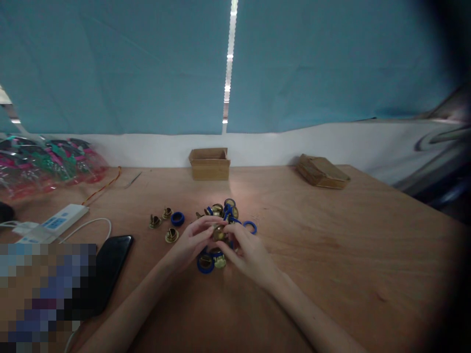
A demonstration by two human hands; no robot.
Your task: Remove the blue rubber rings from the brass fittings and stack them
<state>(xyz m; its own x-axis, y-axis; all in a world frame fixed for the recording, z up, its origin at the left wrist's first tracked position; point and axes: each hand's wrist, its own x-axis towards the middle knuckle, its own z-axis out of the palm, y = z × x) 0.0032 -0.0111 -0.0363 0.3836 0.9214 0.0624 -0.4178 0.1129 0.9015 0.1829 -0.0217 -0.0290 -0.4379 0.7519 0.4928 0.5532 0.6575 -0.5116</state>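
Note:
Between my two hands is a round brass-coloured part (220, 233), pinched by the fingers of both. My left hand (195, 240) grips it from the left, and my right hand (247, 247) closes on it from the right. A pile of brass parts and blue rings (230, 208) lies just behind and under my fingers. Nearer to me sit a blue ring with a brass piece inside (205, 262) and another brass part (220, 261). One loose blue ring (250, 227) lies right of the pile. To the left are a blue ring (177, 218) and three brass parts (171, 235).
An open cardboard box (210, 170) stands at the back of the wooden table (331, 274), with a second, flattened-looking box (323, 172) at the back right. On the left are a black phone (112, 264), a white power strip (66, 219), cables and plastic-wrapped items (55, 164).

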